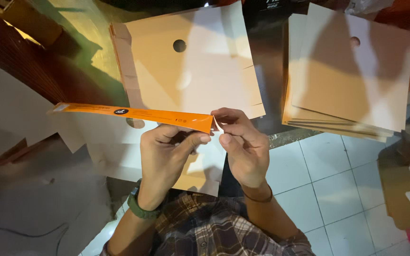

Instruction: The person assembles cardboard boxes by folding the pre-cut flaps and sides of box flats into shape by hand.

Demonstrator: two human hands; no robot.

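The person holds a flat orange carton blank (134, 114) edge-on in front of their chest, its long side stretching off to the left. The left hand (164, 154) pinches its near end between thumb and fingers, and the right hand (243, 147) grips a small white flap (217, 125) at that same corner. Beyond lie a brown cardboard sheet with a round hole (191, 66) and a stack of similar sheets (347, 76), on a white tiled floor (328, 175).

Both forearms are bare. The left wrist wears a dark green watch (138, 205) with a thick ribbed strap; the right wrist carries a thin brown band (258, 197). A brown-and-grey plaid garment (214, 227) covers the lap.
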